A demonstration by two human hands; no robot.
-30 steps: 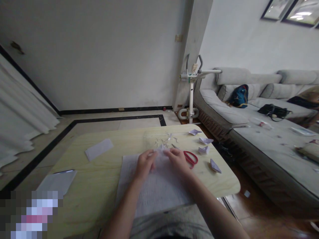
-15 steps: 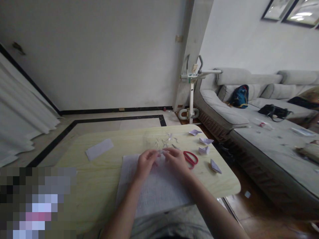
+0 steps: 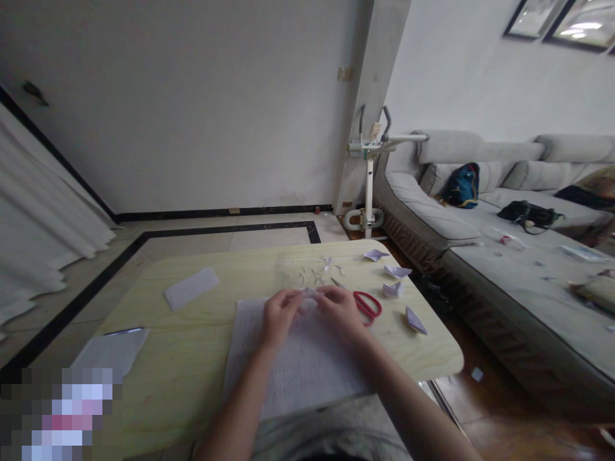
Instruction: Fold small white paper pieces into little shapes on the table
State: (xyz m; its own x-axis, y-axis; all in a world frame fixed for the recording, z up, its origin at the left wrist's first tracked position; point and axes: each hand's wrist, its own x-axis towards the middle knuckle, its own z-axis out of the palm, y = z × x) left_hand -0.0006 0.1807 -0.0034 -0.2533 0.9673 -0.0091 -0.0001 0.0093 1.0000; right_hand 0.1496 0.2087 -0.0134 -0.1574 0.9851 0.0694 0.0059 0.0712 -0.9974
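between the left hand (image 3: 281, 314) and right hand (image 3: 340, 308), the small paper (image 3: 309, 293) is mostly hidden; the right hand covers the middle of the red scissors (image 3: 364, 308). faint marks on the large sheet (image 3: 307, 378), at the near edge of the counter (image 3: 182, 365), blur past reading.

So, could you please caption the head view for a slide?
Left hand and right hand hold a small white paper near a larger sheet and red-handled scissors.

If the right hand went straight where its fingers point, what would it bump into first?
Beyond the little white paper at its fingertips, the right hand would probably bump into the left hand, just across from it, though depth is hard to judge.
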